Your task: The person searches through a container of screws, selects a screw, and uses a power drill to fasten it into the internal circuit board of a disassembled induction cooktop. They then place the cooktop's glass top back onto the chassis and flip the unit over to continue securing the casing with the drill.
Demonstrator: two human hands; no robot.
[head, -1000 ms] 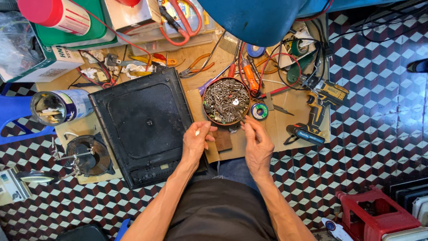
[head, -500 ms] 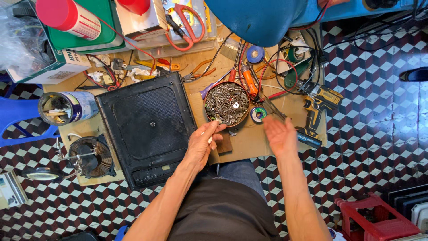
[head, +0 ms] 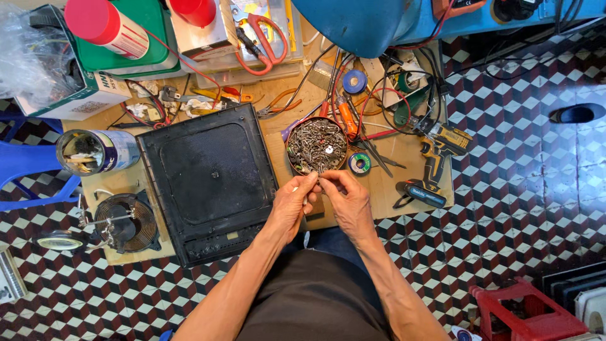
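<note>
Left hand point(head: 291, 203) and right hand point(head: 346, 197) meet fingertip to fingertip, pinched on small item, too tiny to identify. Round tin of screws point(head: 317, 146) just beyond fingertips on worktop point(head: 391, 189); both hands equally near.

Round screw-filled tin point(head: 317, 146), upright on table

Screw tin point(head: 317, 146) sat mid-worktop point(head: 385, 189), panel point(head: 208, 180) to its left, solder reel point(head: 360, 163) just right, drill point(head: 434, 165) further right. Both hands point(head: 322, 196) met just before the tin. Coil point(head: 126, 224) lay left of the panel.
</note>
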